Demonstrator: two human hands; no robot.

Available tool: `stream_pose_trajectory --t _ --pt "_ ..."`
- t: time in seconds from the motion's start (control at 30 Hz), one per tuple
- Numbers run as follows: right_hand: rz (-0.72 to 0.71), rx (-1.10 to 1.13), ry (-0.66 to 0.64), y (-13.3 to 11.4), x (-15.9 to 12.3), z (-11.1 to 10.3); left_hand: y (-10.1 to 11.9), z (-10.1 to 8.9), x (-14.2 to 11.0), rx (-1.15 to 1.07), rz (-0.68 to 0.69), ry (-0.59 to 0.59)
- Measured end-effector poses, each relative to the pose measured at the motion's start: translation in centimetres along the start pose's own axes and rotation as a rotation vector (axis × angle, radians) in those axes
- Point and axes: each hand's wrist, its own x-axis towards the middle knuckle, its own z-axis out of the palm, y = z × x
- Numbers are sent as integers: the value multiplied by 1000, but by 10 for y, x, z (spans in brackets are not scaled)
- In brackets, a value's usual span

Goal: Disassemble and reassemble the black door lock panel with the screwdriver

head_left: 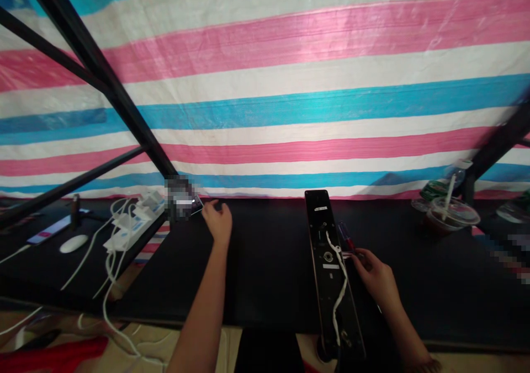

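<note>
My left hand (218, 221) reaches to the back of the black table, its curved fingers apart, the tips at the edge of a flat dark device (197, 204) that is partly blurred out. A long black panel (331, 273), which looks like a door lock's back, lies lengthwise with its near end past the table's front edge. A white-wrapped cable (344, 284) runs down it. Right of the panel, my right hand (376, 279) is closed in a pinch beside a slim tool with a translucent blue and red handle (345, 235). What the fingers grip is unclear.
A white power strip (134, 224) with several plugs and cables stands at left, near a white mouse (74, 244) and a phone (56, 228). At right are a lidded drink cup with a straw (451, 216) and a bottle (457, 171). Black frame bars (111, 91) slant behind.
</note>
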Motion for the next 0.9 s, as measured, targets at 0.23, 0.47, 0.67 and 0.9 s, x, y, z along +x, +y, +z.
stream_pose_trajectory --t 0.23,0.47,0.67,0.9 --pt "14 26 12 0 0 2 -9 -26 96 299 -37 124" --pt "50 39 -1 4 1 3 3 0 79 182 16 -107" --pt "50 26 3 4 1 3 -8 41 -62 -78 -150 -509" --pt "38 0 -6 3 2 3 17 51 -209 -332 -222 -823"
